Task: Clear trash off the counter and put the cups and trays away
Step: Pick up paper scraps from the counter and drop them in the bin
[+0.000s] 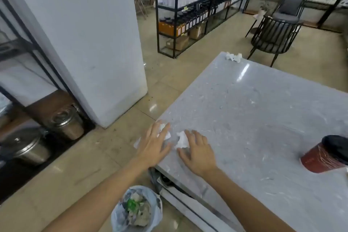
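Note:
Two crumpled white tissues lie at the near left corner of the grey marble counter [263,111]. My left hand [156,145] lies flat with spread fingers over the left tissue [165,133] at the counter's edge. My right hand [197,151] is flat and open, its fingertips touching the right tissue [182,140]. A third crumpled tissue [234,57] sits at the far corner. A dark red paper cup with a black lid [325,154] lies tipped on its side at the right edge of view.
A bin lined with a plastic bag [137,210], holding trash, stands on the floor below the counter's corner. A white pillar [90,43], steel pots [64,122], black shelving [188,15] and dark chairs [275,34] surround the tiled floor.

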